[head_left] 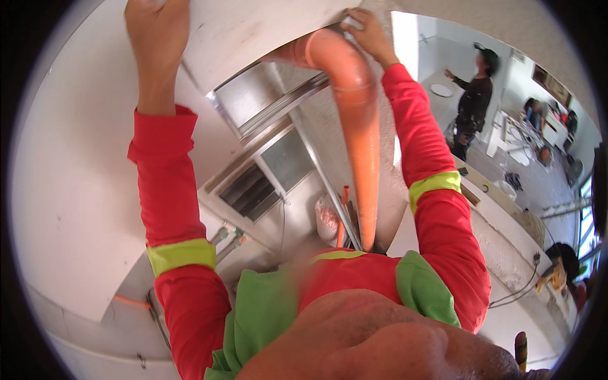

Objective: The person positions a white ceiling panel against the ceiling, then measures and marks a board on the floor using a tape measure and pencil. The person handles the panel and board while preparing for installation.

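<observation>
Both my arms reach up in red sleeves with yellow-green bands. A white ceiling panel [247,31] spans the top, with dark smudges on its face. My left hand [157,38] is raised against the panel; its fingers are mostly cut off by the upper edge of the picture. At the panel's right edge, my right hand [369,33] has its fingers bent over the border, beside the elbow of an orange pipe [358,120]. The pipe comes out from behind the panel, bends and runs down the wall.
Between panel and wall is a gap with a metal-framed window [272,98]. Below are a louvred window [250,193], a white sack [327,218] and a thin orange pipe [344,215]. Through an opening at right, a person in dark clothes [475,95] stands; others work farther back.
</observation>
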A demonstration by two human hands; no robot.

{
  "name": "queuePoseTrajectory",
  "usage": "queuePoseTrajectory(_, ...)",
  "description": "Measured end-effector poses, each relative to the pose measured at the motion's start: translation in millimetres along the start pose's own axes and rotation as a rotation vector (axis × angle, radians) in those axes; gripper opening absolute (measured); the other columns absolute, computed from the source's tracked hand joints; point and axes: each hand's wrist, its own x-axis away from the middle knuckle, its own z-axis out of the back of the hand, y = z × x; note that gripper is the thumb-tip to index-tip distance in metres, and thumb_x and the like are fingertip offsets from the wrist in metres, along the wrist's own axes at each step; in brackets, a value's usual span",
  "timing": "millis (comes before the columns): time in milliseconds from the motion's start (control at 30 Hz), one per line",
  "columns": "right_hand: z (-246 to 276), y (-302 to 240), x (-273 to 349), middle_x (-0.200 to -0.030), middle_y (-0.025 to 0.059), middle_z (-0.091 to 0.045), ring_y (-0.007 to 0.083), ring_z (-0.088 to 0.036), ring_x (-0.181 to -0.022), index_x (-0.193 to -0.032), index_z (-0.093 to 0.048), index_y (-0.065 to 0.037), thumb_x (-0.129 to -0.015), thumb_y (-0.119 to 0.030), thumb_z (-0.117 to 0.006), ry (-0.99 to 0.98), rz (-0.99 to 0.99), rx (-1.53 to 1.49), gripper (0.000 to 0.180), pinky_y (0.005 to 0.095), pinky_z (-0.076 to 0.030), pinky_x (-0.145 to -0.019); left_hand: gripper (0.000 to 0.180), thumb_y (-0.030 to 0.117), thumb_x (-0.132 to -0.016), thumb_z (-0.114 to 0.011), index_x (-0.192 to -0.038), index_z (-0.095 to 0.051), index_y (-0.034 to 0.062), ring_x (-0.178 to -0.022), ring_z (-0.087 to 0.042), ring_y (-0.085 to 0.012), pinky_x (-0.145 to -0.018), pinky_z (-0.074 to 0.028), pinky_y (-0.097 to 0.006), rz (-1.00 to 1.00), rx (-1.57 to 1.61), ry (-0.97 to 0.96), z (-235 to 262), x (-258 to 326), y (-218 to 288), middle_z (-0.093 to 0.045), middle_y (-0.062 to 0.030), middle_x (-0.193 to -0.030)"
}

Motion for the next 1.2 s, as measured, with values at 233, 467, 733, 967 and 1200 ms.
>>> queuePoseTrajectory(233, -12, -1, 18, -0.149, 0.0261, -0.047, 0.0393, -0.049, -0.136, -0.139, -0.056, 0.004, -0.088, -0.016, -0.073, 0.03, -0.038, -0.033, 0.057, 0.0412, -0.044, -0.112, 0.044, 0.016, -0.099, -0.068, -0.136, -0.055, -0.0039, -0.11, -0.063, -0.0159, -0.097, -0.05, -0.031, 0.013, 0.102, -0.131, 11, -2, -12, -0.067, -0.0098, -0.122)
queuePoseTrajectory(467, -2, -17, 20, -0.15, 0.0232, -0.047, 0.0372, -0.047, -0.139, -0.14, -0.056, 0.003, -0.09, -0.014, -0.071, -0.031, -0.07, -0.116, 0.055, 0.0397, -0.042, -0.114, 0.042, 0.023, -0.101, -0.065, -0.134, -0.057, -0.0032, -0.106, -0.064, -0.015, -0.093, -0.052, -0.03, -0.041, 0.017, -0.169, 17, -3, -15, -0.069, -0.0096, -0.118)
queuePoseTrajectory(733, -8, -41, 22, -0.156, 0.018, -0.041, 0.0318, -0.045, -0.142, -0.142, -0.055, 0.002, -0.092, -0.012, -0.068, 0.014, -0.182, -0.236, 0.053, 0.0392, -0.044, -0.114, 0.041, 0.028, -0.103, -0.063, -0.132, -0.059, -0.0007, -0.1, -0.065, -0.0151, -0.086, -0.053, -0.029, -0.183, -0.021, -0.069, 8, 8, -12, -0.069, -0.0086, -0.114)
queuePoseTrajectory(967, -8, 1, 19, -0.15, 0.016, -0.047, 0.0295, -0.049, -0.139, -0.149, -0.046, 0.003, -0.096, 0.001, -0.058, 0.097, -0.182, -0.557, 0.054, 0.037, -0.048, -0.108, 0.039, 0.031, -0.098, -0.071, -0.122, -0.062, 0.0018, -0.094, -0.063, -0.0132, -0.084, -0.051, -0.028, -0.154, -0.027, 0.026, 6, 26, -18, -0.07, -0.0059, -0.108)
queuePoseTrajectory(1200, -6, 12, 29, -0.143, 0.0185, -0.058, 0.0283, -0.057, -0.128, -0.154, -0.041, -0.002, -0.103, -0.017, -0.056, -0.126, -0.327, -0.344, 0.055, 0.0374, -0.046, -0.107, 0.025, 0.026, -0.09, -0.082, -0.095, -0.066, 0.0077, -0.072, -0.064, -0.0085, -0.067, -0.051, -0.022, -0.032, -0.084, 0.165, 7, 24, -25, -0.072, -0.0008, -0.087)
